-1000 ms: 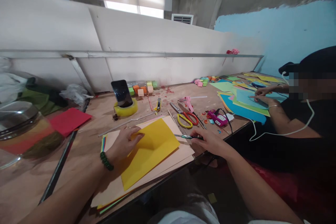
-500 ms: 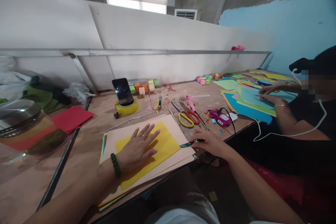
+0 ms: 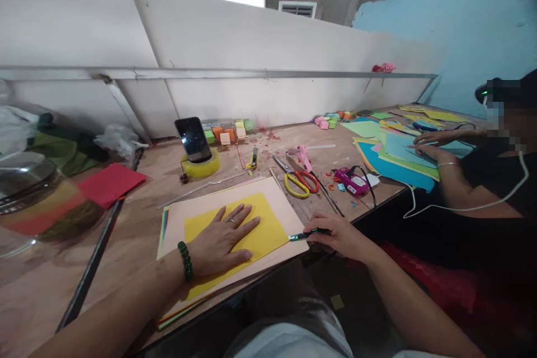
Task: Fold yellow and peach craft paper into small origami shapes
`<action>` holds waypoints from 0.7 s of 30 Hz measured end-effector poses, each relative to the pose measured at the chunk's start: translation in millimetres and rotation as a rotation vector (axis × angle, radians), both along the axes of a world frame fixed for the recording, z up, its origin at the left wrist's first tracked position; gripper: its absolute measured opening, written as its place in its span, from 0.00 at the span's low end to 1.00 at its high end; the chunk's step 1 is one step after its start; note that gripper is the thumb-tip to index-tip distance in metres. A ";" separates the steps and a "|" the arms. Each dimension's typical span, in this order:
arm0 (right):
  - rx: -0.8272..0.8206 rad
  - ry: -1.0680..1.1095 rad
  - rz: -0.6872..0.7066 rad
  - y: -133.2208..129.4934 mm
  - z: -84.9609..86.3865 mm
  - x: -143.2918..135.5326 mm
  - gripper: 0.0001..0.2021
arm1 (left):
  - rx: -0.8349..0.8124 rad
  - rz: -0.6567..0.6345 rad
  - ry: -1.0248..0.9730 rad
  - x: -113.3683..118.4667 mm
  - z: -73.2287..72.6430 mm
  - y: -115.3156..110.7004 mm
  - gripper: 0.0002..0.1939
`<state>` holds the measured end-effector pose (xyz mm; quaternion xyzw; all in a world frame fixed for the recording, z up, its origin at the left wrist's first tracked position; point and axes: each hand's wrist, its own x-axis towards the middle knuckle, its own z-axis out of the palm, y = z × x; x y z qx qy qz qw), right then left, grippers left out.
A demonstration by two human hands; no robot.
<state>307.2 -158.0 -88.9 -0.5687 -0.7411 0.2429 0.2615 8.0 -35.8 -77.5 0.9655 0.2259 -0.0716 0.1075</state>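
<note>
A yellow sheet [image 3: 268, 221] lies on a stack of pale peach sheets [image 3: 289, 207], with coloured sheet edges showing at the left. My left hand [image 3: 226, 238] rests flat on the yellow sheet, fingers spread, a green bead bracelet at the wrist. At the sheet's right corner, my right hand [image 3: 335, 235] is closed around a green and black cutter knife [image 3: 298, 236], its tip touching or very near that corner. Beyond the stack lie scissors [image 3: 300, 183] with red and yellow handles.
A phone [image 3: 193, 140] leans on a yellow tape roll [image 3: 202, 166]. Nearby are a yellow cutter [image 3: 254, 158], a pink glue gun [image 3: 305, 158] and a purple device [image 3: 353, 182]. A glass jar [image 3: 42, 207] and red paper [image 3: 112, 183] are left. A co-worker's hands [image 3: 430, 142] rest over papers at right.
The view has shifted slightly. My left hand stays flat on the yellow sheet, and my right hand still holds the knife at its corner. The co-worker's head has moved a little right.
</note>
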 end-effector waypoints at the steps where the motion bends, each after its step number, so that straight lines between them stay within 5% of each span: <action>1: -0.003 0.008 -0.001 0.1 -0.7 0.4 0.14 | 0.003 -0.001 -0.010 -0.2 -0.8 0.2 0.36; 21: -0.004 0.065 0.001 1.1 -8.9 -2.7 0.15 | -0.001 0.004 0.002 -0.1 -2.5 0.4 0.37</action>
